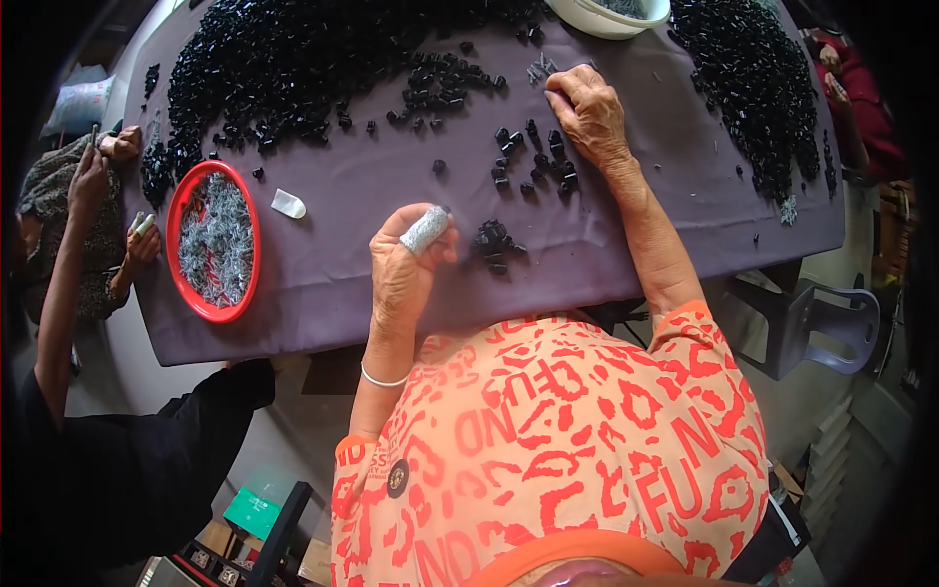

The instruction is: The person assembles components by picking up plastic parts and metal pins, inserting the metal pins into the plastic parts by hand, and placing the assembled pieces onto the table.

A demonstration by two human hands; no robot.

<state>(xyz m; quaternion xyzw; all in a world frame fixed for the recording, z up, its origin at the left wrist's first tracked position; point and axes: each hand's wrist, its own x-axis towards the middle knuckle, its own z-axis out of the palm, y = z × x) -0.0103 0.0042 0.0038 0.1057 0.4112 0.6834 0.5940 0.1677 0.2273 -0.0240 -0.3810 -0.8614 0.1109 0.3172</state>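
Note:
My left hand (403, 272) is raised over the table's near side, fingers curled, with a silvery-grey wrap (424, 230) around one finger. A small black piece (446, 209) shows at its fingertips. Farther off, my right hand (590, 115) reaches forward with its fingertips pinched at a little group of thin dark-grey pins (540, 68); what lies between them is hidden. Loose black pieces (556, 171) are scattered below my right hand. A smaller cluster of black pieces (497, 245) lies right of my left hand.
A large heap of black pieces (284, 68) covers the far left of the purple tablecloth (342, 245); another heap (758, 88) is at right. A red basket (252, 269) holds grey bits near a white finger cover (289, 203). A white bowl (597, 22) stands far back. People sit at both sides.

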